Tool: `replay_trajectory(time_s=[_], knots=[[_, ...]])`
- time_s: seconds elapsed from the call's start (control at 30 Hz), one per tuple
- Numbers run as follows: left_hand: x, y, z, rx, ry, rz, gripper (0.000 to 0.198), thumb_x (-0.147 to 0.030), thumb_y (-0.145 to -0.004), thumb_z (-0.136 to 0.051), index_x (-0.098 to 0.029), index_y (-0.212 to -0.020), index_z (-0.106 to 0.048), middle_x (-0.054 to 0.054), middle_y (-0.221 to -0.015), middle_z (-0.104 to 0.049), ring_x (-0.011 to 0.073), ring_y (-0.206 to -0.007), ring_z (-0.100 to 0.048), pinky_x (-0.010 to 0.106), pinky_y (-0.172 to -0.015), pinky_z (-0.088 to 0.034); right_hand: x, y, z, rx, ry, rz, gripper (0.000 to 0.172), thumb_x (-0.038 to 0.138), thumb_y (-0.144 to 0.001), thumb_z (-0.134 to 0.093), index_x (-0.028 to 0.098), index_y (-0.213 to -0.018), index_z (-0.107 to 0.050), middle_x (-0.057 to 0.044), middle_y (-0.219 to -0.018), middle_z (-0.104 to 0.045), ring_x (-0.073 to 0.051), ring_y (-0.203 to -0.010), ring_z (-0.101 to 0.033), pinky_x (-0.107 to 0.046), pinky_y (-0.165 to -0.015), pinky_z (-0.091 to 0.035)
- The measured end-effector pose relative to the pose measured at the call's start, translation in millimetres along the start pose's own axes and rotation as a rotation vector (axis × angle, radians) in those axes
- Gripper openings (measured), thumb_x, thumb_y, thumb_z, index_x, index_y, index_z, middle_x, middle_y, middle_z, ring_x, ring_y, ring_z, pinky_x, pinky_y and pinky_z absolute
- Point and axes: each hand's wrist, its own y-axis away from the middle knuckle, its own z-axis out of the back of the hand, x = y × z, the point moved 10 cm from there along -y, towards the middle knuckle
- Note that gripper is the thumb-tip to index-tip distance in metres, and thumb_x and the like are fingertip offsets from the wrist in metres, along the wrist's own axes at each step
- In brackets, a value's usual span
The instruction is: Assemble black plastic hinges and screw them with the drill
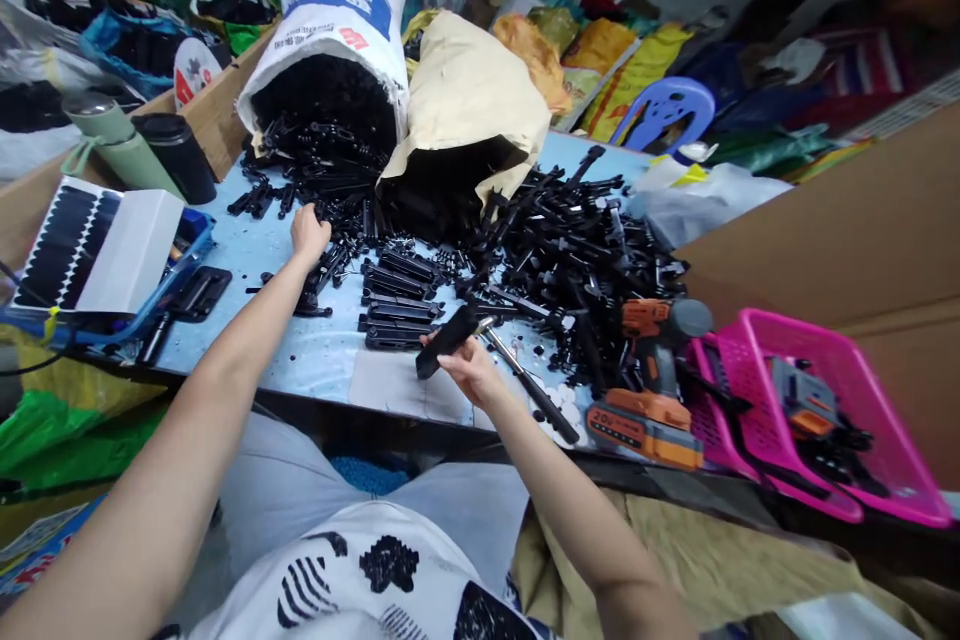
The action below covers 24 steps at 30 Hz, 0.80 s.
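Observation:
My left hand (309, 232) reaches far across the light blue table (300, 350), its fingers curled down into the loose black plastic parts (330, 182) spilling from a white sack (334, 40). What it grips is hidden. My right hand (469, 367) is near the table's front edge, closed on a long black plastic part (446, 340) held slanted. A neat stack of the same black parts (397, 305) lies between both hands.
A beige sack (465, 100) spills a big heap of black parts (577, 250) at right. An orange cordless drill (649, 380) and a pink basket (810, 410) sit at the right edge. Two flasks (142, 150) and a white box (97, 245) stand at left.

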Motion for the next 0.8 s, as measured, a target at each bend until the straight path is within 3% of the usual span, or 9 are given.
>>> replay_trajectory(time_s=[0.1, 0.2, 0.3, 0.4, 0.47, 0.53, 0.6, 0.67, 0.8], knots=[[-36.8, 61.9, 5.2, 0.076, -0.015, -0.035, 0.033, -0.017, -0.083, -0.047, -0.010, -0.115, -0.050, 0.010, -0.108, -0.060, 0.0207, -0.099, -0.054, 0.036, -0.091, -0.044, -11.8, 22.7, 11.5, -0.084, 0.030, 0.088, 0.053, 0.037, -0.059, -0.080, 0.026, -0.100, -0.048, -0.004, -0.106, -0.062, -0.026, -0.105, -0.062, -0.045, -0.093, -0.048], [-117.7, 166.1, -26.6, 0.497, 0.036, -0.415, 0.039, -0.010, -0.079, -0.048, -0.016, -0.117, -0.052, 0.008, -0.104, -0.060, 0.0203, -0.096, -0.056, 0.033, -0.086, -0.047, -15.0, 41.4, 41.4, -0.182, 0.118, 0.168, 0.059, 0.043, -0.062, -0.078, 0.028, -0.106, -0.042, -0.004, -0.109, -0.060, -0.025, -0.104, -0.062, -0.045, -0.091, -0.049], [-146.1, 236.2, -44.9, 0.642, -0.079, -0.476, 0.030, -0.009, -0.082, -0.046, -0.014, -0.110, -0.056, 0.011, -0.093, -0.060, 0.0233, -0.089, -0.057, 0.038, -0.079, -0.049, -4.9, 62.3, 80.6, -0.253, 0.400, 0.232, 0.058, 0.046, -0.065, -0.075, 0.027, -0.110, -0.043, -0.006, -0.104, -0.061, -0.024, -0.099, -0.062, -0.043, -0.086, -0.051], [-144.3, 250.3, -53.9, 0.621, -0.109, -0.398, 0.024, -0.019, -0.088, -0.047, -0.013, -0.110, -0.056, 0.012, -0.091, -0.059, 0.0254, -0.090, -0.057, 0.041, -0.080, -0.048, 10.7, 76.7, 85.5, -0.149, 0.871, 0.316, 0.037, 0.046, -0.072, -0.071, 0.021, -0.096, -0.057, -0.008, -0.099, -0.063, -0.024, -0.098, -0.059, -0.042, -0.089, -0.047], [-140.1, 244.6, -52.5, 0.567, -0.020, -0.313, 0.028, -0.023, -0.091, -0.045, -0.014, -0.115, -0.055, 0.012, -0.097, -0.060, 0.0245, -0.094, -0.057, 0.040, -0.083, -0.048, 10.0, 76.8, 64.1, -0.024, 1.156, 0.341, 0.034, 0.047, -0.078, -0.065, 0.020, -0.098, -0.063, -0.011, -0.103, -0.063, -0.026, -0.103, -0.056, -0.045, -0.094, -0.041], [-135.6, 235.9, -44.6, 0.480, 0.131, -0.180, 0.031, -0.024, -0.092, -0.043, -0.015, -0.120, -0.053, 0.012, -0.104, -0.060, 0.0227, -0.098, -0.058, 0.038, -0.086, -0.048, 3.8, 68.0, 35.4, 0.045, 1.274, 0.322, 0.039, 0.048, -0.084, -0.057, 0.021, -0.112, -0.062, -0.012, -0.107, -0.063, -0.027, -0.106, -0.054, -0.046, -0.096, -0.038], [-134.3, 231.4, -35.2, 0.394, 0.288, -0.042, 0.033, -0.027, -0.093, -0.042, -0.017, -0.122, -0.053, 0.011, -0.108, -0.060, 0.0208, -0.100, -0.058, 0.035, -0.088, -0.048, 2.0, 53.7, 8.8, 0.015, 1.155, 0.291, 0.043, 0.048, -0.090, -0.046, 0.022, -0.122, -0.057, -0.012, -0.109, -0.062, -0.025, -0.105, -0.055, -0.043, -0.095, -0.040], [-139.6, 231.6, -28.4, 0.342, 0.407, 0.049, 0.034, -0.029, -0.093, -0.042, -0.020, -0.124, -0.054, 0.008, -0.106, -0.060, 0.0189, -0.100, -0.058, 0.034, -0.089, -0.047, -0.6, 40.0, -9.3, -0.045, 0.862, 0.224, 0.047, 0.049, -0.093, -0.037, 0.023, -0.129, -0.052, -0.010, -0.106, -0.063, -0.021, -0.095, -0.059, -0.037, -0.085, -0.047], [-153.8, 233.4, -19.5, 0.298, 0.509, 0.135, 0.037, -0.030, -0.093, -0.044, -0.020, -0.127, -0.054, 0.008, -0.104, -0.061, 0.0182, -0.098, -0.059, 0.033, -0.089, -0.047, -22.6, 31.3, -30.4, -0.018, 0.299, -0.020, 0.062, 0.055, -0.089, -0.041, 0.024, -0.142, -0.034, 0.000, -0.071, -0.060, -0.013, -0.056, -0.057, -0.027, -0.053, -0.049]])
